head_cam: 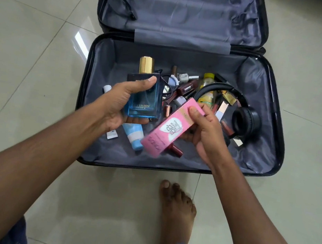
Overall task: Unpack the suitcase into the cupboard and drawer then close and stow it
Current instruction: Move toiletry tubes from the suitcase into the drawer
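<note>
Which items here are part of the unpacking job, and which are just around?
In the job: suitcase; blue cologne bottle in left hand; pink box in right hand; headphones, yellow-capped bottle, blue tube, still inside.

Just around: tiled floor; bare foot.
</note>
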